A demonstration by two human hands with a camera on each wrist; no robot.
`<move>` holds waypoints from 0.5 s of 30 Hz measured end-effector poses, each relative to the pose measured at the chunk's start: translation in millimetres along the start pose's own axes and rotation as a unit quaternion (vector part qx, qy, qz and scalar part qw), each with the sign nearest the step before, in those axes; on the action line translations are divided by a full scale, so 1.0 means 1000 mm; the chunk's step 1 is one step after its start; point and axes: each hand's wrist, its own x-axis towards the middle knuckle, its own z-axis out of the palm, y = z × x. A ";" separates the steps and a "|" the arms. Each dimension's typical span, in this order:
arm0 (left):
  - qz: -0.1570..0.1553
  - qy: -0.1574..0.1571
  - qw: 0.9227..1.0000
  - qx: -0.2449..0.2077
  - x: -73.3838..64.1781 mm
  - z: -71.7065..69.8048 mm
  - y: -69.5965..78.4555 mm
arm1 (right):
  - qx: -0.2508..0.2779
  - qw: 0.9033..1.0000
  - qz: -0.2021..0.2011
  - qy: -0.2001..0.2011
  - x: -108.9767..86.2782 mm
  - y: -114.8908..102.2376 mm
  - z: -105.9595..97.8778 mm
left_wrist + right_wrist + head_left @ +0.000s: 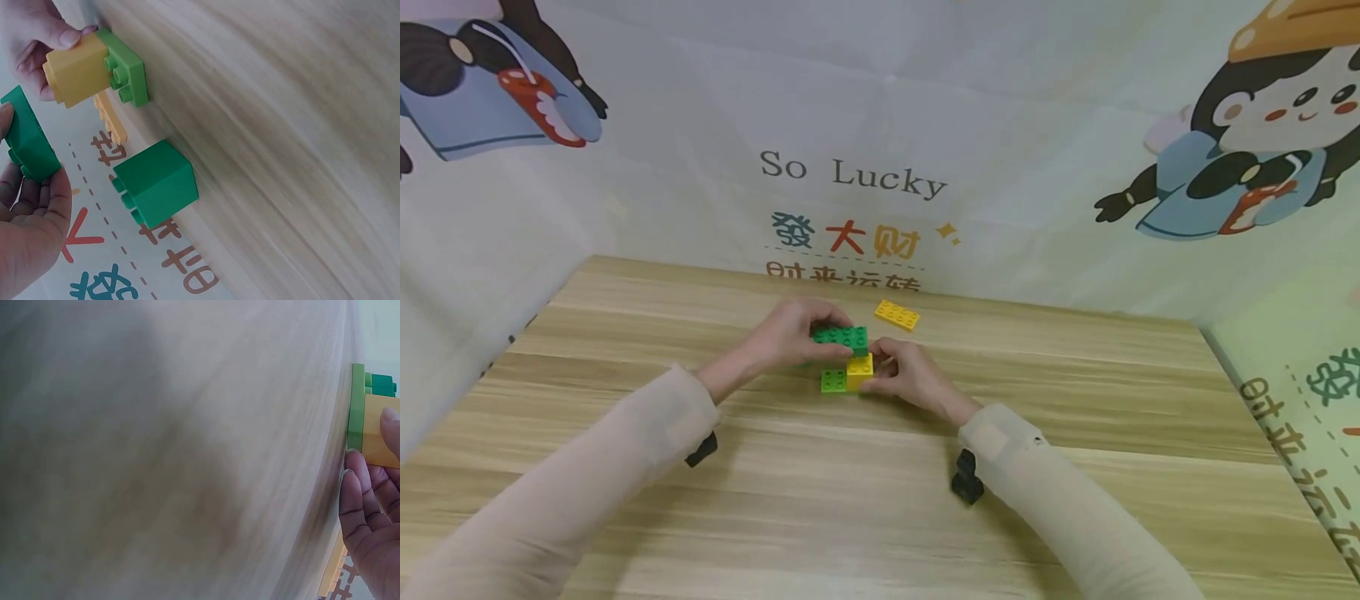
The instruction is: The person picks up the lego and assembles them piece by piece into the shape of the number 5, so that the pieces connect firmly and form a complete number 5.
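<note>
My left hand [786, 337] grips a dark green building block [842, 337] by its sides, up off the table. Just below and to the right, a yellow block [861, 373] sits on one end of a light green plate brick [833, 382], whose bare studs show at the left. Thumb and fingers of my right hand [913, 375] pinch that yellow block from the right. In the left wrist view the held block [31, 137] is apart from the yellow one. A second dark green block [156, 181] rests on the table, mostly hidden behind my left hand in the head view.
A flat yellow plate brick [897, 315] lies farther back on the wooden table [1075, 400], near the printed backdrop [1015, 233]. Dark wrist devices [967, 479] hang under both sleeves.
</note>
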 end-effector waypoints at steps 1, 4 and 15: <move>0.000 -0.001 1.000 0.001 0.000 0.001 0.000 | -0.001 1.000 -0.001 0.000 0.000 0.000 0.000; -0.004 -0.007 1.000 0.008 -0.001 0.003 0.001 | -0.007 1.000 0.000 0.002 0.000 0.001 0.000; 0.013 -0.023 0.999 0.039 -0.001 0.010 -0.004 | -0.009 1.000 -0.005 0.002 -0.001 0.001 -0.001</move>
